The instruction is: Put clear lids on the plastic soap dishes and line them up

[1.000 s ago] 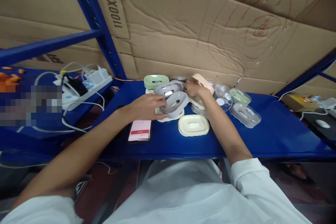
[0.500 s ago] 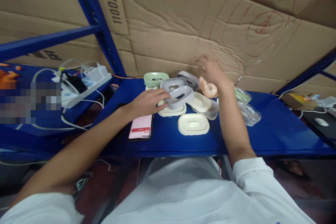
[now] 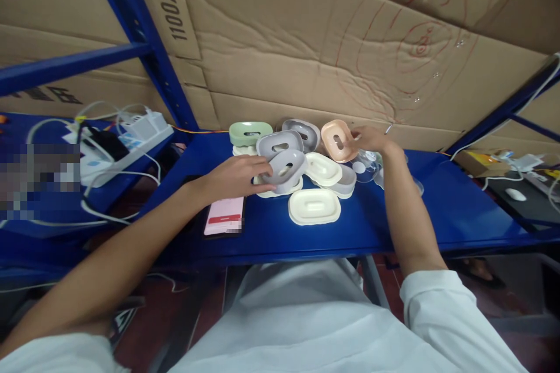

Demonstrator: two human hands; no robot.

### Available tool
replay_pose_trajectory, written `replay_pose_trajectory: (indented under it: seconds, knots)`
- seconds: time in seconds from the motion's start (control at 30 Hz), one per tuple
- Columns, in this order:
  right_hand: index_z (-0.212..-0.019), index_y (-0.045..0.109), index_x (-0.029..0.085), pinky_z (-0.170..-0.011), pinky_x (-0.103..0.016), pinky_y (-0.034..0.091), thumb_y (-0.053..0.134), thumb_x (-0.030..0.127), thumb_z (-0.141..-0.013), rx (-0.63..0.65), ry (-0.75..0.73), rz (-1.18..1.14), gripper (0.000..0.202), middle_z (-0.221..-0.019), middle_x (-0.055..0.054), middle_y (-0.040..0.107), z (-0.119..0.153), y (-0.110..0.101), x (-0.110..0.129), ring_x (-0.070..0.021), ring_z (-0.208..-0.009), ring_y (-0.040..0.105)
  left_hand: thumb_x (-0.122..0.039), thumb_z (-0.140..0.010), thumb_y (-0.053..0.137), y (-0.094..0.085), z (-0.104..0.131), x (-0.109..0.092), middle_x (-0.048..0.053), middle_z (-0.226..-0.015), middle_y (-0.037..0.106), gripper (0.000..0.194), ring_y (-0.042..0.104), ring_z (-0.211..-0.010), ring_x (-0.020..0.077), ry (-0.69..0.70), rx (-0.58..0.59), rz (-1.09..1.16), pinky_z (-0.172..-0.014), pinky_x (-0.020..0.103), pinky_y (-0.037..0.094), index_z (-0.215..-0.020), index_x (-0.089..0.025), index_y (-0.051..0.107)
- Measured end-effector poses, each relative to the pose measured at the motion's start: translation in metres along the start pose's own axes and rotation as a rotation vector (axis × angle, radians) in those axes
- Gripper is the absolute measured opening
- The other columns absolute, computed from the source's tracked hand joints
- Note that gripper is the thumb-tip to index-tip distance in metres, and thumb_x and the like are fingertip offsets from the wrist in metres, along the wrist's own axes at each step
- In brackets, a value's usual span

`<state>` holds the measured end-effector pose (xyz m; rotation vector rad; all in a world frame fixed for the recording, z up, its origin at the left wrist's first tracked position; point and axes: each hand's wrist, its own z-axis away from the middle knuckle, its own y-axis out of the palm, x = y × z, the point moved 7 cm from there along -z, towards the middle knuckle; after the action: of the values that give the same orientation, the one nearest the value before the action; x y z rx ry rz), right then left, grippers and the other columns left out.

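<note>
My left hand (image 3: 236, 178) grips the left end of a grey soap dish (image 3: 286, 170), fingers on its rim and thumb below. That dish is tilted and overlaps another grey soap dish (image 3: 280, 144) behind it. At the back, my right hand (image 3: 370, 139) has its fingertips on the right edge of a peach soap dish (image 3: 336, 143), which leans with its hollow towards me. Cream oval trays (image 3: 324, 169) lie between my hands, and a single cream tray (image 3: 314, 206) rests nearer the front. A green soap dish (image 3: 250, 134) sits at the back left.
A phone (image 3: 224, 215) with a lit screen lies left of the trays on the blue table (image 3: 271, 236). Clear plastic pieces (image 3: 365, 166) lie partly under my right forearm. Cardboard (image 3: 280, 41) walls the back. Power strips and cables (image 3: 126, 145) fill the left side.
My right hand has come down from above the peach soap dish to its right edge, and the dish now stands more upright. My left hand stays on the grey dish. The view has shifted slightly.
</note>
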<state>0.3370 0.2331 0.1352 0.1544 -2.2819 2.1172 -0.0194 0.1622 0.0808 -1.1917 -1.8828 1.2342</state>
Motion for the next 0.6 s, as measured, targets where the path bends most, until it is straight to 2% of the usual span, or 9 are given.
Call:
replay_pose_trajectory:
  seconds: [0.1, 0.23, 0.3, 0.43, 0.53, 0.6]
  knots:
    - [-0.116, 0.076, 0.015, -0.082, -0.029, 0.055, 0.075, 0.030, -0.089, 0.006, 0.029, -0.101, 0.030, -0.114, -0.010, 0.081, -0.002, 0.002, 0.011, -0.0243, -0.098, 0.074, -0.053, -0.108, 0.056, 0.002, -0.001, -0.001, 0.005, -0.097, 0.075, 0.036, 0.073, -0.091, 0.0220, 0.008, -0.012, -0.022, -0.081, 0.031, 0.052, -0.102, -0.021, 0.072]
    - [-0.124, 0.067, 0.014, -0.086, -0.032, 0.053, 0.069, 0.025, -0.090, -0.206, -0.039, -0.257, 0.036, -0.118, -0.013, 0.077, -0.004, -0.017, 0.042, -0.0246, -0.100, 0.071, -0.052, -0.109, 0.055, 0.003, -0.001, -0.002, 0.005, -0.095, 0.075, 0.036, 0.072, -0.089, 0.0216, 0.019, -0.020, -0.044, -0.081, 0.031, 0.052, -0.101, -0.021, 0.072]
    - [-0.124, 0.065, 0.016, -0.093, -0.038, 0.052, 0.068, 0.028, -0.090, -0.306, -0.096, -0.222, 0.036, -0.122, -0.013, 0.076, -0.003, -0.025, 0.064, -0.0289, -0.109, 0.069, -0.053, -0.109, 0.054, 0.003, 0.000, -0.001, 0.005, -0.094, 0.074, 0.037, 0.072, -0.088, 0.0210, 0.022, -0.009, -0.055, -0.081, 0.030, 0.052, -0.101, -0.021, 0.071]
    - [-0.127, 0.061, 0.017, -0.102, -0.046, 0.046, 0.064, 0.029, -0.094, -0.405, -0.204, -0.098, 0.035, -0.128, -0.016, 0.073, 0.005, -0.028, 0.101, -0.0346, -0.118, 0.065, -0.048, -0.109, 0.056, 0.006, 0.001, 0.000, 0.005, -0.096, 0.074, 0.032, 0.071, -0.087, 0.0205, 0.016, 0.006, -0.079, -0.080, 0.029, 0.052, -0.101, -0.021, 0.071]
    - [-0.128, 0.059, 0.017, -0.107, -0.050, 0.041, 0.058, 0.022, -0.095, -0.512, -0.253, -0.008, 0.033, -0.129, -0.017, 0.072, 0.011, -0.025, 0.117, -0.0357, -0.120, 0.063, -0.044, -0.107, 0.061, 0.007, 0.001, -0.003, 0.006, -0.099, 0.073, 0.026, 0.070, -0.090, 0.0210, 0.024, 0.012, -0.069, -0.085, 0.032, 0.052, -0.102, -0.021, 0.072]
    - [-0.127, 0.058, 0.017, -0.108, -0.051, 0.040, 0.056, 0.019, -0.095, -0.546, -0.287, 0.044, 0.032, -0.128, -0.016, 0.072, 0.011, -0.017, 0.124, -0.0359, -0.119, 0.063, -0.048, -0.102, 0.067, 0.003, 0.000, -0.002, 0.008, -0.108, 0.073, 0.028, 0.070, -0.099, 0.0242, 0.021, -0.006, -0.058, -0.093, 0.037, 0.052, -0.107, -0.022, 0.074]
